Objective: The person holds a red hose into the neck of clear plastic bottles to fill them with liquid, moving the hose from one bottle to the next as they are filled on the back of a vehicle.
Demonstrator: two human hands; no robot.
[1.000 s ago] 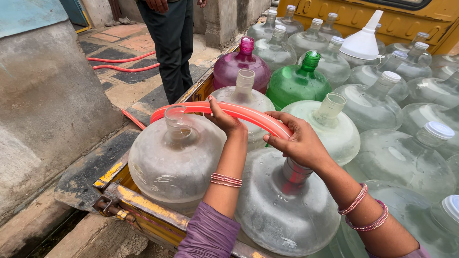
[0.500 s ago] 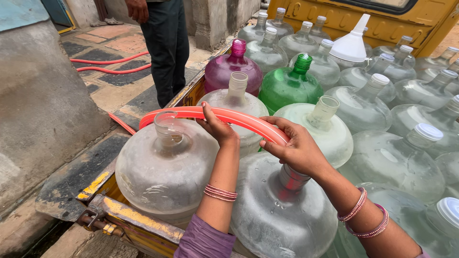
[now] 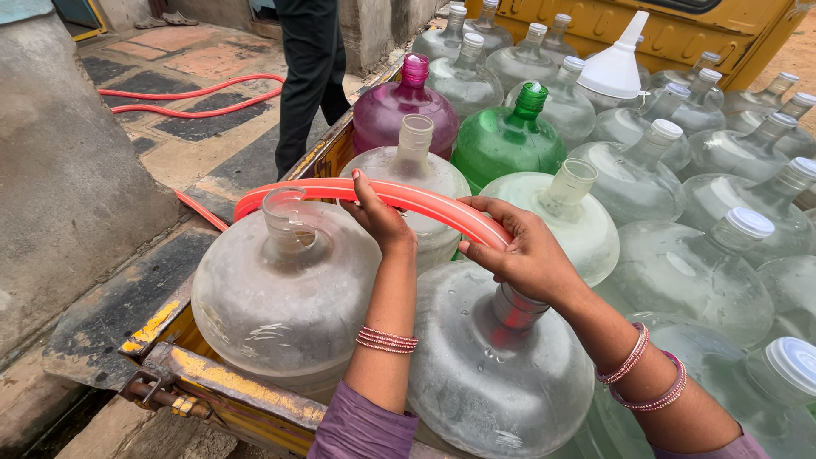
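While both hands grip the red hose [image 3: 408, 197] above the clear jug [image 3: 501, 374], left hand [image 3: 380, 217] and right hand [image 3: 527, 251] fingers clamp it; soft, bendy, probably light, best held near its end.

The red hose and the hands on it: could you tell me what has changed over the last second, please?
Very little. The person in dark trousers beside the cart has stepped slightly further off. The left hand and right hand keep their grip on the red hose, its end still down in the neck of the near clear jug. The jugs have not moved.
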